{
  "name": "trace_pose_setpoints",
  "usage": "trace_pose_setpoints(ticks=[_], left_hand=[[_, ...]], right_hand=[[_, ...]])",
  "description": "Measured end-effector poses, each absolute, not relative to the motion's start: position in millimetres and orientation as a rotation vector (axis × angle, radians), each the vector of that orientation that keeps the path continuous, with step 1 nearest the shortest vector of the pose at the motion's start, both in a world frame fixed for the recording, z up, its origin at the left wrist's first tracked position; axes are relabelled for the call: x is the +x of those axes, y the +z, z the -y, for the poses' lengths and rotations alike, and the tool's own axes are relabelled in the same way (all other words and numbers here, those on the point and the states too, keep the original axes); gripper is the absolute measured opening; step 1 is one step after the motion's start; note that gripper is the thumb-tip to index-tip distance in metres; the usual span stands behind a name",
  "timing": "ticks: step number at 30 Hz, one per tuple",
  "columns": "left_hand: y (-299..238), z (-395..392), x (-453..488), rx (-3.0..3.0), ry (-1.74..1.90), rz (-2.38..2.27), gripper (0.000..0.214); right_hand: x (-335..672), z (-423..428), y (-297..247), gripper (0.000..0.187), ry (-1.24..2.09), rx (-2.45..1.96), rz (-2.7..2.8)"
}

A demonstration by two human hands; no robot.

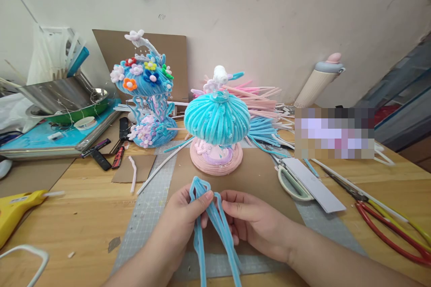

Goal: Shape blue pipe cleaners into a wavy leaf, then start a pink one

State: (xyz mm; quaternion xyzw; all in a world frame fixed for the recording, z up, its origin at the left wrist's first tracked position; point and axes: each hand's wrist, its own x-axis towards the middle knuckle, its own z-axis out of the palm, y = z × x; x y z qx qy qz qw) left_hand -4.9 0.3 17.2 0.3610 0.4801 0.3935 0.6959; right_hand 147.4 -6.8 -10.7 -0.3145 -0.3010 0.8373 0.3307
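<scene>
A bundle of light blue pipe cleaners (220, 223), looped at the top, hangs down between my hands. My left hand (186, 215) is closed on the bundle just below its loops, thumb pressed across the strands. Against the right side of the bundle, my right hand (247, 213) pinches one bent blue pipe cleaner between thumb and fingers. Just beyond my hands stands a jellyfish-like figure with a turquoise pipe-cleaner dome (217, 116) over a round pink base (215, 166). Behind it to the left is a similar blue figure (144, 83) covered in colourful flowers.
A yellow glue gun (20, 206) lies at the left. Green-handled scissors (292, 184), a white card (316, 184) and red-handled pliers (387, 233) lie at the right. Pink pipe cleaners (259, 101) pile up behind the dome. A metal bowl (63, 94) stands at the back left.
</scene>
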Motion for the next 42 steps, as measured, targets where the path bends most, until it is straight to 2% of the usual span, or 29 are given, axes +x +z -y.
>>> trace_pose_setpoints(ticks=[6,21,29,42], left_hand=[[19.4,0.1,-1.7,0.774,0.801,-0.983,0.022],[15.6,-3.8,-4.8,0.963,0.836,-1.085,0.017],[9.9,-5.0,-5.8,0.975,0.809,-1.2,0.026],[8.1,-4.5,-5.0,1.016,0.747,-1.196,0.028]], right_hand=[[147.3,5.8,-10.4,0.026,2.166,-0.821,0.787],[150.8,2.5,-9.6,0.017,2.187,-0.774,0.653],[148.2,5.0,-8.3,0.02,2.145,-0.937,0.674],[147.7,4.0,-8.9,0.021,2.18,-0.878,0.723]])
